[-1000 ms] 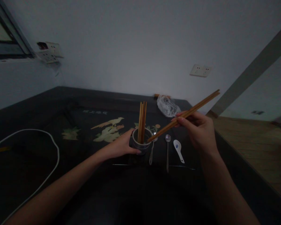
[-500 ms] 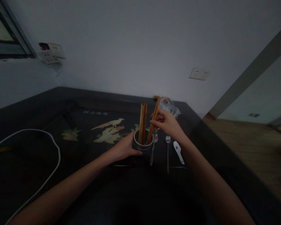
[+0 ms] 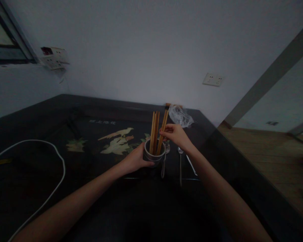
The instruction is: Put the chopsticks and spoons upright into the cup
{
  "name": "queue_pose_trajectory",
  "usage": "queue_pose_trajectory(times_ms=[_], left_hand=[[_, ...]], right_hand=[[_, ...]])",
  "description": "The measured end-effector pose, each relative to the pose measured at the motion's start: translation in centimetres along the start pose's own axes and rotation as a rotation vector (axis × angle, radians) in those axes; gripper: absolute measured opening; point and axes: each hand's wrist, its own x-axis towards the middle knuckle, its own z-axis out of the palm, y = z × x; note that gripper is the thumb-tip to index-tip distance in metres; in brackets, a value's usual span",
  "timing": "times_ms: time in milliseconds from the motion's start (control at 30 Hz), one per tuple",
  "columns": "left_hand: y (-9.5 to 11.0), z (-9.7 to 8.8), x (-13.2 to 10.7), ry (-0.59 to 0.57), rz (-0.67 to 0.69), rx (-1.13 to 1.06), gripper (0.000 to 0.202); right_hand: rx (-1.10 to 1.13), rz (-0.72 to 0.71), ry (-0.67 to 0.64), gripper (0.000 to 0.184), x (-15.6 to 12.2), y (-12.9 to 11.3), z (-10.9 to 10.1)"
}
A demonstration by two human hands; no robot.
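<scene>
Chopsticks [image 3: 154, 129] stand upright in a small round cup [image 3: 154, 156] near the middle of the dark bench [image 3: 27, 188]. The left hand [image 3: 135, 160] is curled around the cup's left side, with the thumb lying along the near rim and the fingers pressed to the wall. The right hand [image 3: 176, 134] is just right of the cup, its fingertips pinching a leaning pair [image 3: 163, 125] of chopsticks partway up. The pair's lower ends sit inside the cup and its tops tilt to the right of the upright bundle. A near spoon [image 3: 163, 166] of metal lies right beside the cup's base, and a second spoon [image 3: 180, 164] lies a little further right. Both handles point toward the person. Past these, a pale sliver, probably a ceramic spoon [image 3: 192, 164], is mostly hidden by the right forearm in the dim light. A crumpled plastic bag [image 3: 180, 116] rests near the bench's far edge. A white cable [image 3: 64, 164] loops across the left side.
</scene>
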Motion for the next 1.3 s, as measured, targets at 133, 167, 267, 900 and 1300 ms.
queue_pose_trajectory(times_ms=[133,167,267,900,1300], left_hand=[[-0.1,0.0,0.0,-0.002,0.013,0.017,0.079],[-0.2,-0.1,0.0,-0.005,0.012,0.021,0.080],[-0.3,-0.1,0.0,-0.005,0.000,0.035,0.080],[0.4,-0.2,0.1,-0.025,-0.035,0.024,0.081],[0.3,-0.2,0.2,-0.034,-0.007,0.029,0.082]], right_hand=[[-0.005,0.011,0.008,0.011,0.1,0.1,0.3],[-0.019,0.006,0.012,0.012,0.1,0.1,0.3],[-0.073,-0.012,0.022,0.014,0.3,-0.1,0.3],[-0.234,-0.015,-0.047,0.015,1.3,-0.3,0.6],[-0.250,-0.026,-0.050,0.014,1.3,-0.1,0.8]])
